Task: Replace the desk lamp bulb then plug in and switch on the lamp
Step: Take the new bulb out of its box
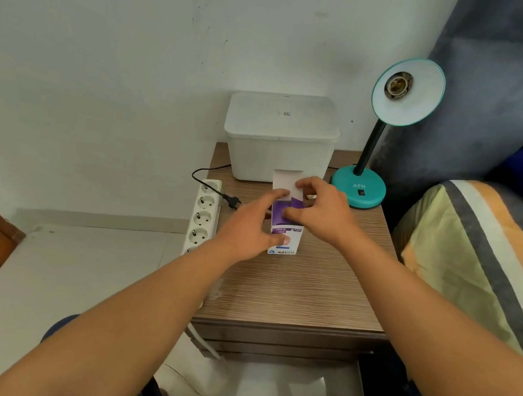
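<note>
I have both hands on the bulb box (pixel 285 235), which stands upright near the middle of the bench (pixel 307 292). My left hand (pixel 248 230) holds a firm grip around its side; my right hand (pixel 322 213) pinches at the open top, where the white flap (pixel 284 181) stands up. I judge the step is drawing the bulb out: steady the carton low and pull straight up. Whether a bulb sits inside, I cannot tell. Towards the left edge the plug (pixel 234 201) lies loose beside the power strip (pixel 205 213). At the far right corner the lamp (pixel 380 141) shows an empty socket (pixel 398 85); the lidded white bin (pixel 279 139) stays shut.
</note>
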